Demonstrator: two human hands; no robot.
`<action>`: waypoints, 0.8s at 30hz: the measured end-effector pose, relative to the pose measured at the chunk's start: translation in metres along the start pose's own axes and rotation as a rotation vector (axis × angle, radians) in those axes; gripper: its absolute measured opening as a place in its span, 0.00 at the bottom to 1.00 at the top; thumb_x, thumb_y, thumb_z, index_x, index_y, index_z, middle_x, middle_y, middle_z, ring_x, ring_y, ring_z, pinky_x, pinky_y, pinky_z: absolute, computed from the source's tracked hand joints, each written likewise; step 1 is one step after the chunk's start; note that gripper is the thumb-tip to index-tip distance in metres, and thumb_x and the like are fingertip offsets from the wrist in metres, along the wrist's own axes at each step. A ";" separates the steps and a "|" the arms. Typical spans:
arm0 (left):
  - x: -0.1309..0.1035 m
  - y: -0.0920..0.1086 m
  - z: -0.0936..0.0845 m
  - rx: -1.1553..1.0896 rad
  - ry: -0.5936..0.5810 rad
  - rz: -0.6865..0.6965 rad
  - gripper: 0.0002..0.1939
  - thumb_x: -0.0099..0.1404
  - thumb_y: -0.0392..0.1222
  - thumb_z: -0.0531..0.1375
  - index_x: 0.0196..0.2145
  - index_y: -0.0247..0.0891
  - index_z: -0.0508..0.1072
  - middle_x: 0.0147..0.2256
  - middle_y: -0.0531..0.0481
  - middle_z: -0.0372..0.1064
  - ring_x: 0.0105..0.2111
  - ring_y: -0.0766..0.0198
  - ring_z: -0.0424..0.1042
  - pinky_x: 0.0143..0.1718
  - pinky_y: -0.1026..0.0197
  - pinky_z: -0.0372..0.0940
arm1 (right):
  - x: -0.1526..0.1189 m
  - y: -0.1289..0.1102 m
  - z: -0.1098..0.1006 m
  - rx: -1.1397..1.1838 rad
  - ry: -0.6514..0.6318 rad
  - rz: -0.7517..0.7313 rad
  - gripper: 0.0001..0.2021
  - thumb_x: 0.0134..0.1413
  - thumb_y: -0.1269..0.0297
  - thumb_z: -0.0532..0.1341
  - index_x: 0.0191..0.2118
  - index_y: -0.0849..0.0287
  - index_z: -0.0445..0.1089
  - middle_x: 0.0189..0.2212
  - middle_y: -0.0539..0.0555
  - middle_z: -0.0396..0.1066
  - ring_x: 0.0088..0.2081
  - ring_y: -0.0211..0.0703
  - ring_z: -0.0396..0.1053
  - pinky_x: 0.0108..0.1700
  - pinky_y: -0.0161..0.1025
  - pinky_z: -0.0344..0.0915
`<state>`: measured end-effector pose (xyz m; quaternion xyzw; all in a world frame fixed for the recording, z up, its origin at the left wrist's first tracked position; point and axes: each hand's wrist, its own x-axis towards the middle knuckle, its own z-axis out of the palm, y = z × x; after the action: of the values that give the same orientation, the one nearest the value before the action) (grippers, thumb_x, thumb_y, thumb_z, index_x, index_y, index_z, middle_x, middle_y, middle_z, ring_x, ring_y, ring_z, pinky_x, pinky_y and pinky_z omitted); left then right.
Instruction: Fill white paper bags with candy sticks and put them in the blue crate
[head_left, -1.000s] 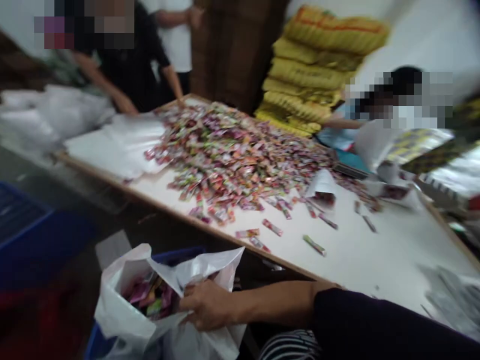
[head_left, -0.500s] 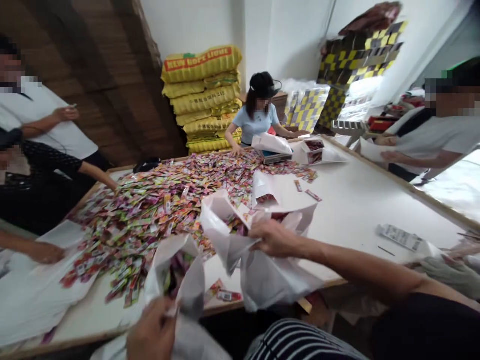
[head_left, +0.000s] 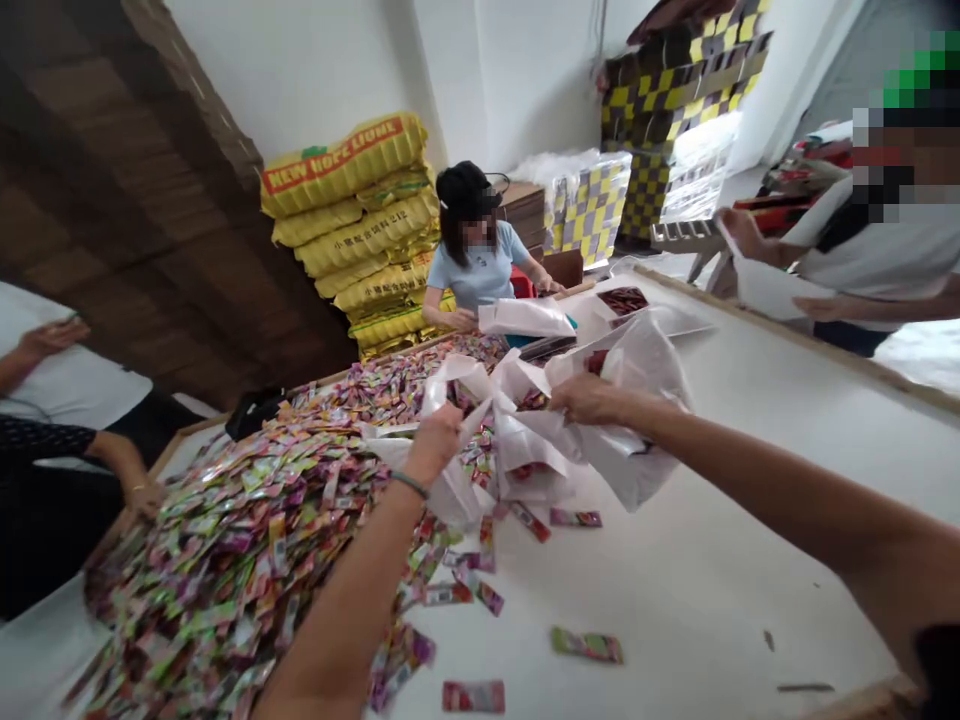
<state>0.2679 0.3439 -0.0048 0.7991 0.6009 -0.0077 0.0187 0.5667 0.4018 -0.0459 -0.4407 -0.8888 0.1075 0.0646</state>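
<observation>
over a white table [head_left: 712, 560] heaped with candy sachets [head_left: 247, 540], the left hand [head_left: 437, 440] and right hand [head_left: 589, 398] each pinch a rim of limp, light, slippery white plastic bags [head_left: 525, 440], probably best gripped by the rims.

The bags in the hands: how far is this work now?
Done: both white bags hold sachets and are over the table. In hand: left hand and right hand each grip one. Left: a large sachet pile lies loose.

A packing workshop: stacked sacks [head_left: 352, 215], a sorting table [head_left: 712, 560] (heaped with sachets [head_left: 247, 540]).
</observation>
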 end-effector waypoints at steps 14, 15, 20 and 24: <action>0.043 0.063 0.153 -0.196 0.429 0.132 0.40 0.65 0.46 0.64 0.69 0.46 0.52 0.72 0.34 0.33 0.68 0.41 0.52 0.64 0.43 0.60 | 0.068 0.054 0.138 -0.022 -0.105 0.169 0.16 0.56 0.58 0.62 0.48 0.54 0.77 0.56 0.62 0.69 0.57 0.68 0.60 0.55 0.58 0.57; 0.027 0.055 0.157 -0.215 0.559 0.041 0.45 0.63 0.49 0.66 0.71 0.47 0.47 0.72 0.34 0.28 0.71 0.38 0.44 0.66 0.39 0.55 | 0.065 0.056 0.137 -0.004 -0.060 0.176 0.18 0.55 0.55 0.64 0.50 0.54 0.76 0.59 0.62 0.65 0.57 0.69 0.59 0.57 0.60 0.56; -0.014 0.015 0.216 -0.413 0.446 -0.420 0.71 0.49 0.63 0.71 0.72 0.33 0.32 0.71 0.21 0.34 0.71 0.32 0.37 0.68 0.31 0.47 | 0.049 0.071 0.124 0.099 0.283 0.167 0.36 0.56 0.43 0.63 0.64 0.58 0.63 0.67 0.67 0.49 0.63 0.66 0.55 0.61 0.59 0.57; 0.006 0.008 0.258 -0.499 0.280 -0.471 0.61 0.56 0.59 0.69 0.72 0.30 0.38 0.70 0.20 0.40 0.71 0.35 0.41 0.67 0.33 0.49 | 0.047 0.091 0.113 0.159 0.335 0.161 0.25 0.65 0.49 0.55 0.62 0.55 0.65 0.62 0.65 0.58 0.60 0.60 0.59 0.56 0.54 0.64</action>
<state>0.2798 0.3370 -0.2625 0.6032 0.7484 0.2442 0.1283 0.5843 0.4779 -0.1774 -0.5155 -0.8163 0.1072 0.2375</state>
